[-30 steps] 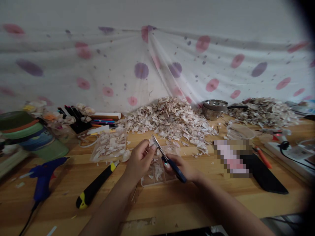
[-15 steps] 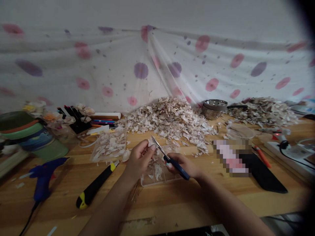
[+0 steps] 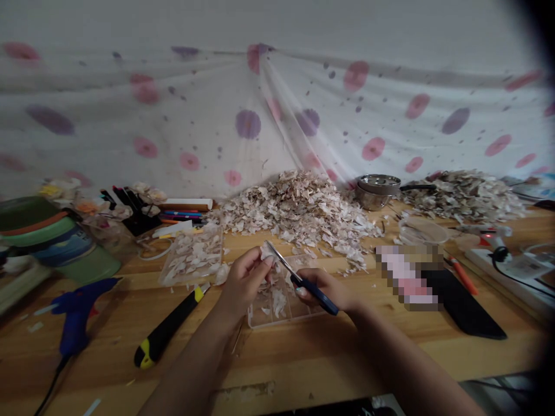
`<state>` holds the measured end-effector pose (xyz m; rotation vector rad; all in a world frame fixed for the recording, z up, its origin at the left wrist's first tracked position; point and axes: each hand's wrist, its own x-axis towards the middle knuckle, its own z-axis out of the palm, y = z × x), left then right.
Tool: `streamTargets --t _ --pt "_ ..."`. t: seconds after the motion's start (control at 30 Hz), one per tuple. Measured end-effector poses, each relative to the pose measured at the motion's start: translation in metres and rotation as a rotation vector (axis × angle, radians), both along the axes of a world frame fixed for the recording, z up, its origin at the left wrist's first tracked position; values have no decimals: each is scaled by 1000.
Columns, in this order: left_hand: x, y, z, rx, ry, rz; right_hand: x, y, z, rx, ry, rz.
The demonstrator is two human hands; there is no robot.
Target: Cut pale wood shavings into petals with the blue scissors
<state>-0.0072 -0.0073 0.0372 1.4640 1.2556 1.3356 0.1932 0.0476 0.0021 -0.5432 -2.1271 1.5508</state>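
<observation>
Between thumb and fingers, my left hand point(image 3: 246, 280) pinches a small pale flake point(image 3: 267, 252), thin and petal-like. My right hand point(image 3: 323, 289) is wrapped around the dark blue handle of a pair of scissors point(image 3: 316, 294). Their blades point up and left and meet the flake at my left fingertips. Under both hands lies a clear divided plastic box point(image 3: 299, 312) with some whitish flakes in it. Beyond rises a large heap of similar dry flakes point(image 3: 299, 202). Left of my hands, a second clear tray point(image 3: 165, 279) holds more flakes.
A black-and-yellow utility knife point(image 3: 171, 326) and a blue glue gun point(image 3: 76, 315) lie at left, near a green container point(image 3: 93, 263). Right stand a metal tin point(image 3: 377, 193), a clear round dish point(image 3: 422, 232), a black flat case point(image 3: 466, 306), an orange pen point(image 3: 463, 277) and a power strip point(image 3: 511, 271).
The scissors and my right hand have shifted slightly right, with the handle end a little lower right. My left hand stays nearly in place, still pinching the flake.
</observation>
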Motion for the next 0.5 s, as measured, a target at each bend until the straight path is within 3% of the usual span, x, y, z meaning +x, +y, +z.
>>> streamTargets --t 0.5 --pt "-1 -2 7 -51 -68 -48 5 3 7 -8 -50 40"
